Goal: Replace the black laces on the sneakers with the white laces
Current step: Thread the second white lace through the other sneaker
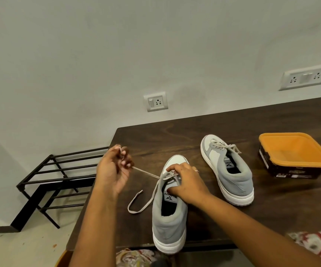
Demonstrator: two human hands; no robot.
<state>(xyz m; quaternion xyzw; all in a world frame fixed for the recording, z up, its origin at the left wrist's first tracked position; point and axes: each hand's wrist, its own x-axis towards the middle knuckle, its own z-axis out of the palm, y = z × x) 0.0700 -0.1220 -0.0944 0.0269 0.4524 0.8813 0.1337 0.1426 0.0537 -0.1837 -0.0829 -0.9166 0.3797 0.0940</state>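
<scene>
Two grey and white sneakers stand on a dark wooden table [204, 124]. The near sneaker [168, 224] has its heel at the table's front edge. A white lace [146, 173] runs taut from its eyelets to my left hand [113, 170], which is closed on the lace end, up and to the left of the shoe. The lace's other end [136, 204] lies in a loose loop on the table, left of the shoe. My right hand [186, 183] rests on the shoe's tongue and pinches the lacing. The far sneaker [231, 174] is laced in white and lies untouched. No black lace is visible.
An orange-rimmed dark square container [294, 155] sits at the right of the table. A black metal rack [59, 178] stands on the floor to the left, beyond the table's edge. Wall sockets [155, 102] are behind. Patterned cloth [317, 243] shows at the bottom right.
</scene>
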